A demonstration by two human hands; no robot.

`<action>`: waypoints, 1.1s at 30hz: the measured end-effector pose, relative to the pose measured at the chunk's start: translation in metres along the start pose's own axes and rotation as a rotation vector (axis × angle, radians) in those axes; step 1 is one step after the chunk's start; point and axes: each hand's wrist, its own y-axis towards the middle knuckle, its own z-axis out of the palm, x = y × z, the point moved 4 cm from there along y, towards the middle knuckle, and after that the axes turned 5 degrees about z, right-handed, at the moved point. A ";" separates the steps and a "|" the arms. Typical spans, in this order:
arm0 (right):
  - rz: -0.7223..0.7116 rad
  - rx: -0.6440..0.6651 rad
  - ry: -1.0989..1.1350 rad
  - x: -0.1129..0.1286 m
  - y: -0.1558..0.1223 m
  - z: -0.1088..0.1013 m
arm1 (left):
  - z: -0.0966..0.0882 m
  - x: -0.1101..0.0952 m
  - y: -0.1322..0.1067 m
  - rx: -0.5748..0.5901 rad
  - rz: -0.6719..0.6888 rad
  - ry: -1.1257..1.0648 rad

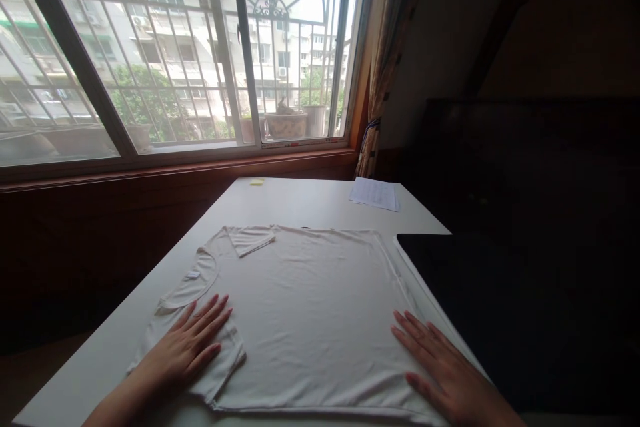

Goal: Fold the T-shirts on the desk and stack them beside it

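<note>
A white T-shirt [310,307] lies spread flat on a white table [300,200], its neckline towards the left and one sleeve folded in at the far edge. My left hand [187,343] rests flat on the near sleeve, fingers stretched out. Flat too, my right hand [445,370] presses the shirt's near right part, by its hem, with fingers apart. Neither hand holds anything.
A sheet of printed paper [374,194] lies at the table's far right corner, a small yellow note [257,181] at its far edge. A dark surface [500,307] adjoins the table on the right. A barred window [175,47] and a curtain [385,60] stand behind.
</note>
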 end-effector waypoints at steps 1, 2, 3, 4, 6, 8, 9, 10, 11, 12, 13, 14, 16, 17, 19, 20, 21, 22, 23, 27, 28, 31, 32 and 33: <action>0.002 -0.005 0.000 0.000 -0.001 0.000 | 0.000 -0.001 -0.001 -0.001 0.002 0.002; 0.004 -0.006 -0.004 0.000 -0.002 0.000 | 0.000 -0.001 -0.001 -0.002 0.003 0.002; 0.007 -0.002 -0.013 0.000 -0.004 0.001 | 0.000 -0.002 -0.002 -0.002 0.004 0.000; 0.010 0.002 -0.025 0.000 -0.005 0.002 | 0.000 -0.002 -0.002 -0.002 0.004 -0.001; 0.020 0.004 -0.052 -0.001 -0.008 0.005 | 0.001 -0.002 -0.004 0.000 0.001 0.001; 0.032 -0.008 -0.071 -0.003 -0.011 0.008 | 0.002 -0.002 -0.005 0.013 0.002 0.009; 0.039 -0.016 -0.079 -0.003 -0.012 0.009 | 0.003 -0.002 -0.005 0.019 0.002 0.014; 0.045 -0.022 -0.088 -0.004 -0.013 0.010 | 0.003 -0.002 -0.006 0.022 0.003 0.019; 0.049 -0.025 -0.098 -0.003 -0.013 0.010 | 0.004 -0.002 -0.006 0.022 0.003 0.024; 0.052 -0.028 -0.106 -0.003 -0.014 0.010 | 0.004 -0.002 -0.006 0.019 0.004 0.030; 0.053 -0.031 -0.111 -0.002 -0.014 0.010 | 0.004 -0.002 -0.006 0.014 0.005 0.037; 0.051 -0.037 -0.111 -0.002 -0.014 0.009 | 0.004 -0.002 -0.007 0.009 0.008 0.043; 0.047 -0.053 -0.100 0.000 -0.015 0.007 | 0.005 -0.001 -0.007 -0.004 0.015 0.054; 0.046 -0.060 -0.093 0.000 -0.015 0.006 | 0.005 -0.001 -0.007 -0.009 0.018 0.059; 0.043 -0.067 -0.086 0.001 -0.015 0.005 | 0.006 0.000 -0.007 -0.021 0.024 0.071; 0.043 -0.068 -0.086 0.000 -0.015 0.006 | 0.005 0.000 -0.007 -0.028 0.027 0.079; 0.043 -0.066 -0.088 0.000 -0.014 0.006 | 0.005 -0.001 -0.007 -0.036 0.032 0.087; 0.043 -0.064 -0.092 0.000 -0.014 0.007 | 0.004 -0.001 -0.007 -0.043 0.037 0.095; 0.043 -0.060 -0.096 0.000 -0.013 0.007 | 0.003 -0.001 -0.007 -0.052 0.041 0.100; 0.046 -0.032 -0.111 0.001 -0.012 0.006 | -0.002 -0.003 -0.005 -0.096 0.050 0.095; 0.048 -0.027 -0.111 0.001 -0.012 0.005 | -0.003 -0.003 -0.005 -0.107 0.052 0.095; 0.053 -0.026 -0.094 0.002 -0.012 0.002 | -0.002 -0.004 -0.005 -0.116 0.059 0.116; 0.053 -0.028 -0.089 0.002 -0.013 0.001 | -0.002 -0.004 -0.005 -0.115 0.060 0.123; 0.053 -0.029 -0.086 0.002 -0.013 0.001 | -0.001 -0.004 -0.005 -0.115 0.061 0.125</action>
